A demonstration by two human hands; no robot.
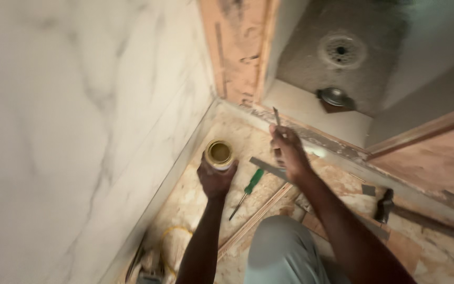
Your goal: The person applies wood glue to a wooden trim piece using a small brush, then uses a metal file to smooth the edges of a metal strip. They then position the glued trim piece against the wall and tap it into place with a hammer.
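Two big surfaces first: pale marbled wall tiles [69, 131] filling the left, and a bare, blotchy subfloor [195, 194] running from the near edge to the far corner. Beyond it, far right, a sunken grey shower pan [311, 58] with round drain [341, 50] and a loose metal drain cover [335, 97] nearer its front edge. Lower down, a grey-trousered knee [282, 252] near centre. Then the left hand [215, 179], fingers wrapped around a small open tin [219, 153], held upright just above the floor beside the wall base, brownish-yellow contents showing inside. Judged rigid and fairly light, smooth-sided and likely slick where smeared; best gripped round the body below the rim, kept level against spilling. To its right, the right hand [289, 152], fingers pinched on a thin stick-like applicator [277, 117] pointing up and away; judged light and stiff, held near its lower end; exact kind too small to tell. On the floor between the hands, a green-handled screwdriver [248, 188] and a flat metal strip [267, 168]. Farther right, a dark hammer [384, 205]. Near left, a loop of yellow cord [172, 236].
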